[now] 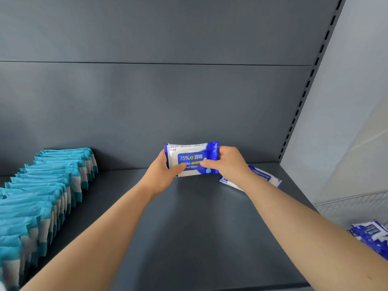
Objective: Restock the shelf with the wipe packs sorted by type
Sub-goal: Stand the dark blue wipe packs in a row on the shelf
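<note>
While left hand (162, 175) and right hand (227, 164) clamp fingers (180, 168) on alcohol pack (192, 158), upright at shelf (189, 227) rear, teal row (48, 192) looks finished; blue type barely begun: flat pack (262, 177) beside, spare packs (371, 234) in basket (346, 203).

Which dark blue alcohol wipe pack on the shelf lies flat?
The rightmost pack, partly hidden behind the right hand; the other pack stands upright, held by that and the left hand.
</note>
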Action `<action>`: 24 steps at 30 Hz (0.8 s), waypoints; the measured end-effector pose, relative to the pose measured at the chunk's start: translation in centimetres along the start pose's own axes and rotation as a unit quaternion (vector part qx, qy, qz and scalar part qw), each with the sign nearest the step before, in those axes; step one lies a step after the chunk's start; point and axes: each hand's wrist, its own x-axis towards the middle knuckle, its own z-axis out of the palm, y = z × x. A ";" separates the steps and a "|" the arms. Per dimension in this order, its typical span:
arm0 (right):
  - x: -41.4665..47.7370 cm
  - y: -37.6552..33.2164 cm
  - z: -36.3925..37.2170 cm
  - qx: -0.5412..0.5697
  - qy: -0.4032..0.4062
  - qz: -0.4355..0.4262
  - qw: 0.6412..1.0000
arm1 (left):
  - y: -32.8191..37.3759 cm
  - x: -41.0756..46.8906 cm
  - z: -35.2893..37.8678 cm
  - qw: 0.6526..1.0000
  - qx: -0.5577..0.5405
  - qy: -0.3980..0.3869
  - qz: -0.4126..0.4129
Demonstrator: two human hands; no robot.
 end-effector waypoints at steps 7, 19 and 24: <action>1.6 0.1 -3.0 -0.108 -0.016 0.009 0.994 | -2.7 3.0 -0.6 0.992 0.086 0.090 -0.036; -0.7 3.8 -8.4 -0.264 -0.071 0.191 0.943 | -2.9 3.1 0.3 0.969 0.094 0.226 -0.031; -2.3 3.3 -9.4 -0.082 -0.050 0.181 0.979 | -2.3 2.1 0.0 0.964 0.129 0.229 -0.048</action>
